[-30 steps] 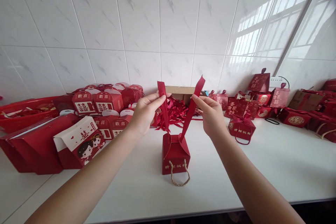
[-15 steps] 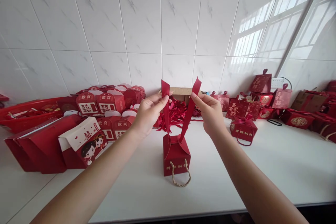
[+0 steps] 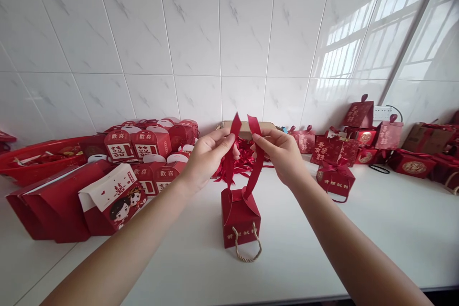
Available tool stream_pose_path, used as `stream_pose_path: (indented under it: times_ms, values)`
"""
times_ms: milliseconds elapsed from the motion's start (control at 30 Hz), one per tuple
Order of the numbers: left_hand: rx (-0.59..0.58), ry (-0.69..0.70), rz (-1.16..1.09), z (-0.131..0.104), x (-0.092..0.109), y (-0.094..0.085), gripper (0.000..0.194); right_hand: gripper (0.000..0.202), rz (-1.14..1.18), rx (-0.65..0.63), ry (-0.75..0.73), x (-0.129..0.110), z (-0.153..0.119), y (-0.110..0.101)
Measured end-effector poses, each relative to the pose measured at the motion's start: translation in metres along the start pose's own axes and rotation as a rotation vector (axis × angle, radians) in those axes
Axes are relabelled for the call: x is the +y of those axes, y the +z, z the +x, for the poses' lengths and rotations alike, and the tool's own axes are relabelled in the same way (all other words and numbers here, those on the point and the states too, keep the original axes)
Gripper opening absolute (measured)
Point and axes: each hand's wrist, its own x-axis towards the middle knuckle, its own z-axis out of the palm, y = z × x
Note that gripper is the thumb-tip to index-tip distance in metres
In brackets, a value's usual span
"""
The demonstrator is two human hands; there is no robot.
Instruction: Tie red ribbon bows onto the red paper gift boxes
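A small red gift box (image 3: pixel 241 215) with gold lettering and a twisted rope handle (image 3: pixel 247 257) stands upright on the white table (image 3: pixel 186 258). A red ribbon (image 3: pixel 255 165) rises from its top in two strands. My left hand (image 3: pixel 208 153) pinches the left strand near its tip. Between thumb and fingers, my right hand (image 3: pixel 281 153) grips the right strand near its end. Both hands are above the box, a small gap apart. The strands are not crossed. Behind the hands lies a heap of red ribbons (image 3: pixel 244 153), partly hidden by them.
Several red and white boxes (image 3: pixel 150 146) and a red basin (image 3: pixel 46 153) are at the left. A bowed box (image 3: pixel 335 179) stands at the right, before several more red boxes (image 3: pixel 412 165). A cardboard box (image 3: pixel 247 128) is at the back, against the tiled wall (image 3: pixel 193 33).
My hands have moved toward each other, bringing the two ribbon ends close together. The strands now bend instead of running straight and apart. The box stays where it was on the table.
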Motion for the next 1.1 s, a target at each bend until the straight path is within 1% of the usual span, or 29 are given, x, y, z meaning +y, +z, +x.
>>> stream_pose_path:
  times_ms: [100, 133, 167, 233, 300, 333, 467, 600, 633, 700, 800, 867, 900, 1000, 1067, 1100]
  values:
    - [-0.030, -0.058, 0.033, 0.000, 0.004, 0.005, 0.065, 0.022, -0.013, -0.035, 0.013, 0.000, 0.000, 0.002]
    - [-0.046, -0.078, 0.050, 0.001, 0.005, 0.006, 0.070, 0.020, -0.013, -0.061, 0.010, 0.000, 0.000, 0.002]
    - [-0.063, -0.093, 0.069, 0.002, 0.005, 0.007, 0.072, 0.017, -0.011, -0.099, 0.003, 0.000, -0.001, 0.002]
    - [-0.093, -0.106, 0.100, 0.004, 0.006, 0.008, 0.069, 0.014, 0.009, -0.201, -0.008, 0.000, -0.003, 0.001]
    - [-0.100, -0.104, 0.117, 0.006, 0.006, 0.008, 0.066, 0.013, 0.038, -0.298, -0.018, -0.001, -0.005, 0.000]
    - [-0.097, -0.103, 0.126, 0.006, 0.007, 0.007, 0.065, 0.014, 0.048, -0.323, -0.023, -0.001, -0.006, 0.000]
    - [-0.130, -0.140, 0.129, 0.006, 0.009, 0.003, 0.062, 0.025, 0.059, -0.345, -0.047, 0.003, -0.006, -0.001]
    - [-0.176, -0.247, -0.036, 0.006, 0.006, -0.005, 0.058, 0.022, 0.018, -0.400, -0.120, 0.012, -0.002, -0.007]
    - [-0.169, -0.280, -0.077, 0.007, 0.004, -0.008, 0.053, 0.022, -0.031, -0.407, -0.159, 0.015, -0.001, -0.010]
    - [-0.144, -0.347, -0.152, 0.009, 0.000, -0.012, 0.042, 0.021, -0.213, -0.416, -0.283, 0.020, 0.000, -0.016]
    - [-0.072, -0.423, -0.274, 0.012, -0.005, -0.016, 0.029, 0.022, -0.570, -0.425, -0.583, 0.027, 0.003, -0.023]
    - [-0.041, -0.442, -0.329, 0.012, -0.006, -0.016, 0.021, 0.025, -0.752, -0.416, -0.770, 0.029, 0.004, -0.027]
    - [-0.043, -0.448, -0.341, 0.012, -0.005, -0.015, 0.020, 0.026, -0.817, -0.401, -0.838, 0.030, 0.005, -0.028]
    - [-0.067, -0.465, -0.351, 0.010, -0.004, -0.012, 0.025, 0.026, -0.949, -0.326, -0.947, 0.032, 0.005, -0.029]
    - [-0.077, -0.458, -0.338, 0.006, -0.003, -0.009, 0.034, 0.026, -0.972, -0.298, -0.975, 0.034, 0.004, -0.027]
    - [-0.070, -0.431, -0.300, 0.004, -0.004, -0.008, 0.040, 0.027, -0.961, -0.288, -0.971, 0.035, 0.002, -0.026]
